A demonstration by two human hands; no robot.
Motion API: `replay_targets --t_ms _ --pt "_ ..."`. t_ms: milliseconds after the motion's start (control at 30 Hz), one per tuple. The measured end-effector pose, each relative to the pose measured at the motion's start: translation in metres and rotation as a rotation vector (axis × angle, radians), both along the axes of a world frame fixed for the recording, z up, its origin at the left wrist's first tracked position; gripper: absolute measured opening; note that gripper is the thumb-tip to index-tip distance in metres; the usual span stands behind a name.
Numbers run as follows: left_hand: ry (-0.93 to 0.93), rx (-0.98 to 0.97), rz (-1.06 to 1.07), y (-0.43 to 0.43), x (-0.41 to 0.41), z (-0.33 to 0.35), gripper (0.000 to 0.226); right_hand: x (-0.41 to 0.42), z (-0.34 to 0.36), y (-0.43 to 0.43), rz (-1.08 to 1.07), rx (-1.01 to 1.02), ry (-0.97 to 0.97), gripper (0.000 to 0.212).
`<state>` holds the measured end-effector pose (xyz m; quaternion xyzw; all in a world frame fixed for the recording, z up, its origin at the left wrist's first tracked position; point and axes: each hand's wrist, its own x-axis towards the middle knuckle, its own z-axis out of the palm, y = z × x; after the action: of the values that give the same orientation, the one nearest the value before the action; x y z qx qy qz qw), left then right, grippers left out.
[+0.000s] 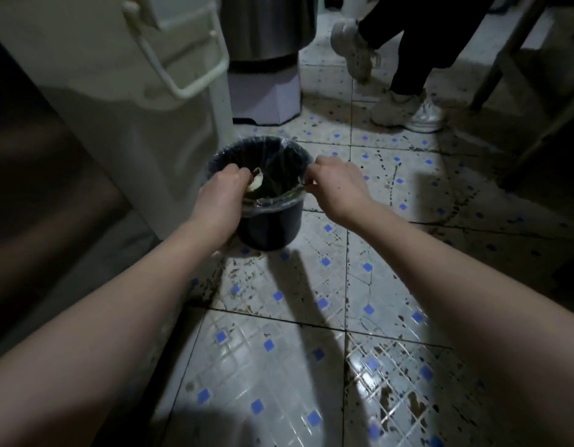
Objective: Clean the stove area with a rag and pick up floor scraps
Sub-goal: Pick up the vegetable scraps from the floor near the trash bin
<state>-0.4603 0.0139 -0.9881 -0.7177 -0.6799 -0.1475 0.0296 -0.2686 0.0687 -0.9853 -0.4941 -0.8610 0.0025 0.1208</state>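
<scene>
**A:** Item one, the scrap?

**B:** One pale, curled scrap (pixel 256 182). It is hanging over the open mouth of the bin (pixel 272 227), just inside the near-left rim. The left hand (pixel 222 191) is pinching it with curled fingers.

**A:** Item two, the bin?

**B:** One small dark round bin. It is standing upright on the floor (pixel 311 317), with a clear plastic liner (pixel 263 206) folding over its rim all the way round. Whatever is lying inside is too dark to make out.

**A:** The right hand?

**B:** The right hand (pixel 339 185) is pinching the liner's edge at the right rim, knuckles up, fingers curled in.

**A:** Edges around it?

**B:** On the left, a white cabinet (pixel 134 91) is standing just beside the bin, its corner nearly touching the rim. Behind, a steel drum (pixel 266 27) is sitting on a pale base near the bin's far side. Far right, a dark frame (pixel 505 59) is slanting down to the floor.

**A:** Open room?

**B:** Speckled tile with blue squares is lying bare to the right of the bin and towards the camera, crossed by both forearms' shadows. Another person's shoes (pixel 408 111) are occupying the tiles behind and to the right, well apart from the bin.
</scene>
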Motion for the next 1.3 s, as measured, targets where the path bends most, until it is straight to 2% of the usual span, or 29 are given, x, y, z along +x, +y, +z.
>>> replay_targets --t_ms 167,333,567,700,967,1100,1300 --pt "-0.051 -0.018 -0.01 0.012 0.0 -0.006 0.028 -0.027 -0.004 0.007 -0.032 0.032 0.165 0.013" --pt "-0.039 -0.055 0.026 0.015 -0.006 -0.016 0.026 -0.04 -0.017 0.017 -0.016 -0.023 0.216 0.013" --pt "0.019 -0.153 0.01 0.021 -0.014 -0.033 0.053 -0.041 -0.033 0.027 -0.06 -0.102 0.267 0.016" --pt "0.066 -0.164 0.027 0.02 -0.015 -0.036 0.056 -0.043 -0.035 0.026 -0.06 -0.095 0.241 0.024" --pt "0.202 -0.169 0.118 0.015 -0.01 -0.03 0.046 -0.026 -0.041 0.024 -0.058 -0.022 0.153 0.031" --pt "0.194 -0.176 0.119 0.01 -0.006 -0.026 0.042 -0.011 -0.045 0.017 -0.044 0.018 0.072 0.026" --pt "0.191 -0.181 0.092 0.003 0.002 -0.02 0.041 0.012 -0.047 -0.001 -0.046 -0.007 0.004 0.032"
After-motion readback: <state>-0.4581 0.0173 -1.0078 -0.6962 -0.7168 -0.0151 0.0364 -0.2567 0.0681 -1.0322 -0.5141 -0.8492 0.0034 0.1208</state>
